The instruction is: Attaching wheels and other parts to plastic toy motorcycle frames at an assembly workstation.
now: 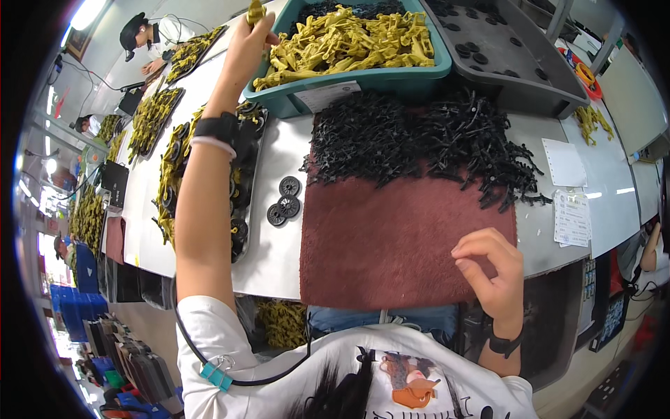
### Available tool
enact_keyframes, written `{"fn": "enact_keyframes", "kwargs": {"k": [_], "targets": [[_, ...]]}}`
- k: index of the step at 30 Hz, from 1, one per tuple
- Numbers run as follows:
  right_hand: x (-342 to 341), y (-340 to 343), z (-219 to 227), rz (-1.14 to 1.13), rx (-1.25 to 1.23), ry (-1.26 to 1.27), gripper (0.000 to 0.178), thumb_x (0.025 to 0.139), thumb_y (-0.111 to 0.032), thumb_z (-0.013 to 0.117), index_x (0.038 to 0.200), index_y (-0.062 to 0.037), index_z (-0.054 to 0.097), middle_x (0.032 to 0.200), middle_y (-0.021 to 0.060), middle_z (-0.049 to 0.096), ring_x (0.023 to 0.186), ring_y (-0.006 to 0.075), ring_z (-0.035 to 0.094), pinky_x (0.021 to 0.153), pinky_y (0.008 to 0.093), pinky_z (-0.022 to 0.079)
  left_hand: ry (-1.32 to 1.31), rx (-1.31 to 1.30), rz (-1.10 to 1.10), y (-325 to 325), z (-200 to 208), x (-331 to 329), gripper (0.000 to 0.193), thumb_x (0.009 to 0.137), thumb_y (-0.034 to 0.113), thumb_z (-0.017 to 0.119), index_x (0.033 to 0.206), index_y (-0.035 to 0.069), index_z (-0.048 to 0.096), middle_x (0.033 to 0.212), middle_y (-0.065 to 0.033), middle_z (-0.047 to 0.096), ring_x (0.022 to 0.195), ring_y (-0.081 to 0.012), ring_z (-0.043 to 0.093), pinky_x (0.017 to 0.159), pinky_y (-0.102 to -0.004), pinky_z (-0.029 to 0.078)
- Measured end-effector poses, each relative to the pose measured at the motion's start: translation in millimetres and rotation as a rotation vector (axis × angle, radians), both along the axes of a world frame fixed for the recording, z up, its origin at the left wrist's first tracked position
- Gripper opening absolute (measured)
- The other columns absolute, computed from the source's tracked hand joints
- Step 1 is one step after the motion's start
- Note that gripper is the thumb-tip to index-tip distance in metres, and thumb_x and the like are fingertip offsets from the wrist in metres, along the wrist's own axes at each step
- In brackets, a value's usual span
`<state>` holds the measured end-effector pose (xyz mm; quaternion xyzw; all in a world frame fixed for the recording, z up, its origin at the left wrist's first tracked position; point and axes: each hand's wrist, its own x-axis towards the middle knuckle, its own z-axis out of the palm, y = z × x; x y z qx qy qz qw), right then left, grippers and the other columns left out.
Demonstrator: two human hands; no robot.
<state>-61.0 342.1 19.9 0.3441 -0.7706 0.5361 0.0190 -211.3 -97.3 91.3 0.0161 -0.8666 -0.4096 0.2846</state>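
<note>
My left hand (249, 52) is stretched far forward, at the left rim of a teal bin (279, 105). Its fingers grip an olive-yellow plastic part (256, 11), partly cut off by the top edge of the picture. Inside the bin lies a heap of similar yellow parts (356, 42), with black pieces behind them. My right hand (494, 271) hovers over the right front of a maroon cloth (391, 237). Its fingers are loosely curled, a small gap parts thumb and forefinger, and nothing shows between them. Small black plastic parts (419, 133) cover the far half of the cloth.
Three black spoked wheels (288, 205) lie left of the cloth. Beside my left forearm is a black tray (241, 195) with yellow parts and wheels. A grey bin (516, 91) with black discs stands far right, near paper slips (572, 218). Other people work at the far left.
</note>
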Motion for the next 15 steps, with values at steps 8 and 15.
{"fn": "enact_keyframes", "kwargs": {"k": [8,15], "targets": [[4,-39,10,0.055,-0.418,-0.002,0.055,0.074,-0.018,0.080,0.119,-0.0037,0.052,0.099,0.0102,0.061,0.079,0.0165,0.058,0.071,0.0281,0.047,-0.250,0.114,-0.730,201,-31,160,0.054,0.079,0.029,0.072,0.115,0.003,0.040,0.099,-0.0098,0.052,0.095,-0.0187,0.054,0.084,-0.0305,0.046],[22,-46,11,0.096,-0.176,0.332,0.040,0.066,-0.018,0.081,0.099,-0.0050,0.063,0.078,0.0080,0.063,0.065,0.0236,0.062,0.054,0.0313,0.049,-0.452,0.561,-0.762,222,-83,207,0.057,0.085,0.042,0.067,0.113,0.003,0.037,0.096,-0.0072,0.047,0.088,-0.0132,0.047,0.077,-0.0271,0.042]]}}
